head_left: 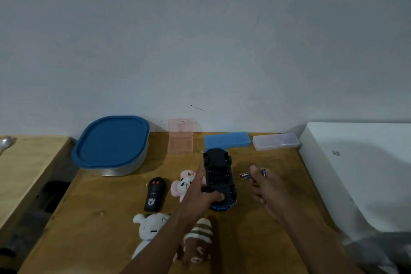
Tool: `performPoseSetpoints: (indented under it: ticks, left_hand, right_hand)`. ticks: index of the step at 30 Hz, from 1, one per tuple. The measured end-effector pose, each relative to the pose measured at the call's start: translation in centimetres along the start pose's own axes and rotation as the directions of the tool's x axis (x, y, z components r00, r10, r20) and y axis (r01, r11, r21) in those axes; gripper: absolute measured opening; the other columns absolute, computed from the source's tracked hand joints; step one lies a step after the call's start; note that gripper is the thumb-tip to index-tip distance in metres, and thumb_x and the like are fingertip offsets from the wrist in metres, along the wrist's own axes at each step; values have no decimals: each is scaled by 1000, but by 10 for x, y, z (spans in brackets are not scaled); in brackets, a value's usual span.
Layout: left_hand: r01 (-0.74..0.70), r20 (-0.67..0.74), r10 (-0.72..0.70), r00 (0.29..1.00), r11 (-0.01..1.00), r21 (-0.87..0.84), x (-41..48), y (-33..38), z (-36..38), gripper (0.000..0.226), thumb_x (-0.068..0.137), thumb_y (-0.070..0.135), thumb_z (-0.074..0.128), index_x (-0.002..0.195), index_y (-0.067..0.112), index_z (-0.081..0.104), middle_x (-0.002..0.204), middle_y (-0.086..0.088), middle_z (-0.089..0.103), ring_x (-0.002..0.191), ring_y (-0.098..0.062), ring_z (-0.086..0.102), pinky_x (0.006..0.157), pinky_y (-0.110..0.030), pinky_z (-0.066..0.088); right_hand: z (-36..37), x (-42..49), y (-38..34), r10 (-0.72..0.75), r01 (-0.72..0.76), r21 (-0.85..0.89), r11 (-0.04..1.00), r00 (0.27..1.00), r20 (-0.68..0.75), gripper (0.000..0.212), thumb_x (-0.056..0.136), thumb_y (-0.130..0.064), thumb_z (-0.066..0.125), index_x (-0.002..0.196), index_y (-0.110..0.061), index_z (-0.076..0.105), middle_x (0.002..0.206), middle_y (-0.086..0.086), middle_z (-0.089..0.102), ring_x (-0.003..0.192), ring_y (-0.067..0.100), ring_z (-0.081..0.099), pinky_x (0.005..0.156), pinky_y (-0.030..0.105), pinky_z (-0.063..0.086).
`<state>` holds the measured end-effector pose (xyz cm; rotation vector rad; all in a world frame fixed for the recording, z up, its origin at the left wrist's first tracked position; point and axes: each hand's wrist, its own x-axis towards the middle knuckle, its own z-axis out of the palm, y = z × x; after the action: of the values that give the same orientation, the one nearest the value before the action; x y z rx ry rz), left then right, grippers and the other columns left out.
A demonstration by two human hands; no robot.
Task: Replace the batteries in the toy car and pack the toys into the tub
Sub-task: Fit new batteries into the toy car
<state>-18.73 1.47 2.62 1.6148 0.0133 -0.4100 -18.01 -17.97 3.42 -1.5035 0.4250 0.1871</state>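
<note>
Head view: looks forward and down on a wooden worktop [106, 218] set against a pale wall.
Toy car: the blue plastic toy car [219, 176] lies belly-up near the middle of the worktop, with its black underside and open battery bay showing. Its long axis runs from near edge to far edge.
Left hand: the left hand [200, 193] grasps the car, forefinger straight along its left flank and thumb pressed on its near end.
Right hand: the right hand [266, 189] sits just beside the car's right flank, fingers pinched round dark labelled batteries [246, 175]. Whether there is one cell or two cannot be told.
Key relation: the bay lies directly left of the batteries, and the right hand is the nearer. The cells already lie crosswise to the car, so a short leftward carry likely suffices.
Tub: the grey oval tub with a blue lid [111, 142] stands at the far left corner, lid on.
Waiting toys: a black remote control [155, 193] and a pink-and-white plush [183, 183] lie left of the car. A white plush [151, 227] and a brown striped plush [198, 240] lie toward the near edge.
</note>
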Motion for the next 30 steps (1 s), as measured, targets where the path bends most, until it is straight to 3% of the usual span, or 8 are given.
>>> performPoseSetpoints:
  ticks: [5, 9, 11, 13, 15, 20, 24, 30]
  left_hand:
    - [12, 72, -15, 997, 999, 42, -8, -10, -12, 99, 84, -6, 65, 152, 47, 17, 124, -1, 65, 109, -18, 64, 86, -31, 56]
    - [-36, 134, 29, 991, 998, 52, -15, -12, -11, 92, 84, -7, 64, 141, 55, 26, 113, -2, 71, 100, -14, 69, 85, -29, 58]
    - [-50, 140, 42, 989, 997, 60, -17, -12, -9, 91, 83, -7, 64, 136, 58, 28, 110, -2, 72, 97, -12, 70, 86, -30, 59]
    - [-67, 143, 58, 988, 996, 59, -17, -13, -6, 92, 79, -1, 66, 139, 57, 28, 112, -2, 71, 101, -16, 69, 91, -40, 58]
    - [-66, 131, 58, 990, 996, 56, -18, -9, -3, 92, 76, 4, 67, 141, 57, 28, 112, -1, 71, 102, -17, 69, 93, -43, 57]
    - [-132, 113, 125, 986, 989, 58, -16, 1, 12, 88, 80, -12, 62, 127, 57, 34, 111, 3, 68, 94, -2, 67, 82, -23, 57]
    - [-150, 91, 144, 985, 986, 71, -10, 0, 30, 96, 75, -3, 63, 140, 58, 27, 123, 5, 67, 111, -18, 66, 95, -40, 56]
    - [-119, 35, 117, 993, 990, 71, -8, -4, 58, 92, 73, 3, 66, 123, 74, 34, 118, 9, 70, 108, -17, 68, 94, -43, 56]
  right_hand:
    - [22, -29, 0, -86, 65, -153, 986, 987, -134, 11, 95, -26, 58, 99, -19, 64, 82, -3, 71, 56, 9, 48, 47, 24, 37]
    - [32, -36, 7, -217, 118, -389, 914, 950, -222, 17, 89, -22, 65, 105, -17, 62, 98, -3, 64, 89, 13, 57, 72, 22, 46]
    - [35, -36, 10, -306, 181, -443, 878, 924, -228, 11, 88, -19, 66, 97, -13, 65, 93, -1, 67, 83, 10, 59, 62, 8, 42]
    - [36, -34, 12, -375, 222, -495, 840, 897, -235, 7, 87, -18, 68, 89, -12, 66, 83, -4, 67, 76, 3, 58, 60, 6, 42]
    - [34, -30, 12, -411, 244, -526, 815, 883, -227, 9, 86, -21, 69, 86, -12, 67, 81, -4, 66, 74, 4, 59, 59, 10, 45]
    - [25, -18, 8, -371, 208, -567, 797, 909, -190, 7, 82, -25, 72, 83, -21, 66, 84, -5, 65, 78, 11, 61, 68, 26, 50]
    - [15, -12, 3, -413, 216, -651, 728, 895, -166, 15, 82, -29, 71, 95, -22, 68, 90, -2, 67, 82, 14, 63, 72, 29, 53]
    - [-6, -12, -4, -449, 227, -719, 656, 884, -130, 14, 82, -31, 73, 87, -18, 68, 82, -2, 68, 74, 13, 64, 68, 34, 56]
